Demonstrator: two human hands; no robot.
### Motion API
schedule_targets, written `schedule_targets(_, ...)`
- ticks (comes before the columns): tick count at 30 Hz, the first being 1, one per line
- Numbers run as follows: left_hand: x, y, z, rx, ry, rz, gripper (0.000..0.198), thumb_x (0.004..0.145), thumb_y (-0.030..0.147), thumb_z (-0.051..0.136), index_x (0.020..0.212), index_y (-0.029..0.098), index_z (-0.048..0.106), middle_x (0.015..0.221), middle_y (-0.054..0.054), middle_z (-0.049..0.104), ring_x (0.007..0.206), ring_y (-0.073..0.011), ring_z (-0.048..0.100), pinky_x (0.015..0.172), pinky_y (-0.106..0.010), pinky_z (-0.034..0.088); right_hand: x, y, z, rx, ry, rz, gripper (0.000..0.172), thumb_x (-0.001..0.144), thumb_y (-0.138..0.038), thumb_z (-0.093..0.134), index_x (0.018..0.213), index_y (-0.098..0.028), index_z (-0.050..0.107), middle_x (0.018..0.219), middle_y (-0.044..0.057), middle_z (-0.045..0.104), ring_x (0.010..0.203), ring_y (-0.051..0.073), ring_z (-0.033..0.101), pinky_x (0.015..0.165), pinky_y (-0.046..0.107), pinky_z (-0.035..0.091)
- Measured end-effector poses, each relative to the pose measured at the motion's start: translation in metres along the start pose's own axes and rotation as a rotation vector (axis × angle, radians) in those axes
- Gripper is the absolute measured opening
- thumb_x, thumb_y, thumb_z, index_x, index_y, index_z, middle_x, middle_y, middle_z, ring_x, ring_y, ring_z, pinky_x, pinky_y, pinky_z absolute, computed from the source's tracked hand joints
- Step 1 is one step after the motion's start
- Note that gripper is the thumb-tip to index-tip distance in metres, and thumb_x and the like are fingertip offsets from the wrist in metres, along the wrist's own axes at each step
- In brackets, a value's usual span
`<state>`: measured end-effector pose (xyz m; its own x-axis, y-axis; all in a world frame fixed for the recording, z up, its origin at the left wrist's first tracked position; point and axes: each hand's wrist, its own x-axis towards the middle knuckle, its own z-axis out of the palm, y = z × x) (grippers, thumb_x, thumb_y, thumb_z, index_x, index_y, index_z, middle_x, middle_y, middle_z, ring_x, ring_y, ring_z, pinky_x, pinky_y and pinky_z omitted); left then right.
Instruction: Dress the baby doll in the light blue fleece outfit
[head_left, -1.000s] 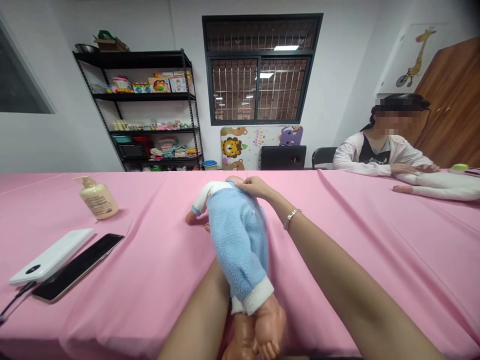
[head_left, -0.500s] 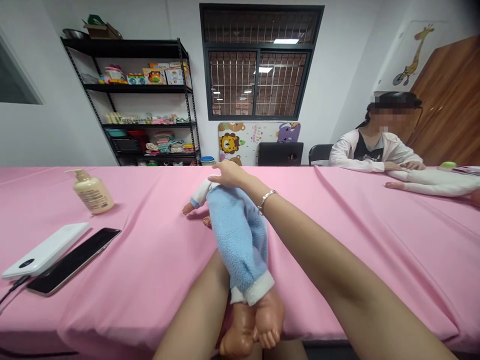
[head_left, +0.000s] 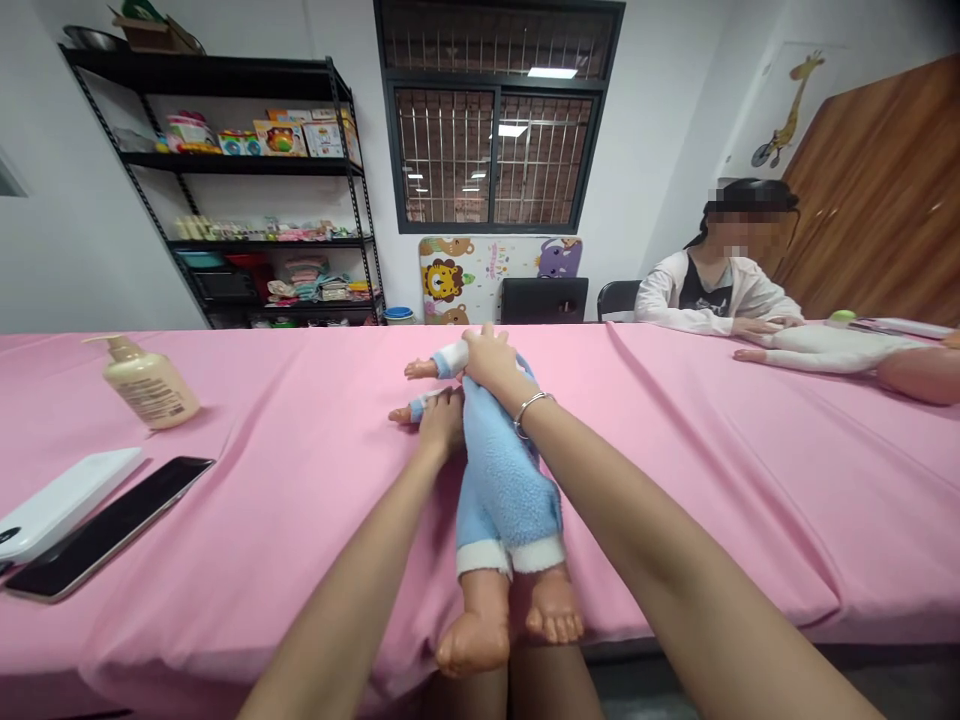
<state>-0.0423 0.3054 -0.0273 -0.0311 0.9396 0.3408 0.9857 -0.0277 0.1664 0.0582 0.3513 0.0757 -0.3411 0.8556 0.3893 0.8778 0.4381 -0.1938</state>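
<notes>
Left grip (head_left: pixel 442 424): open, fingers against the lower sleeve of the blue fleece-suited vinyl baby doll (head_left: pixel 506 480). The doll lies centred on the pink cloth-covered table (head_left: pixel 675 480), feet at the near edge. Right grip (head_left: pixel 491 360): open, palm down on the doll's upper body.

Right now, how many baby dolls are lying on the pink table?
2. A plastic baby doll in blue fleece lies under the left hand and right hand; a baby doll in white lies far right, under a seated person's hand.
</notes>
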Motion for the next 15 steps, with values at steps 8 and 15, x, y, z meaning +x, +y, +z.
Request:
schedule_targets(8,-0.001,-0.066,-0.029,0.229,0.135,0.044,0.025,0.077,0.001,0.039,0.096,0.014,0.051,0.093,-0.010,0.053,0.094,-0.0262,0.044,0.079,-0.037,0.037,-0.009,0.098,0.047,0.711,0.373,0.681,0.046,0.071,-0.036,0.061,0.109,-0.017,0.043,0.102,0.010,0.056,0.088,0.020,0.056,0.072,0.028,0.043)
schedule_targets(15,0.001,-0.091,-0.048,0.284,0.181,0.000,0.023,0.084,0.005,0.034,0.102,0.009,0.049,0.098,-0.010,0.049,0.101,-0.0279,0.039,0.085,-0.039,0.034,-0.031,0.107,0.109,0.997,0.250,0.724,0.043,0.072,-0.031,0.057,0.108,-0.017,0.040,0.108,0.013,0.056,0.095,0.019,0.056,0.072,0.025,0.045)
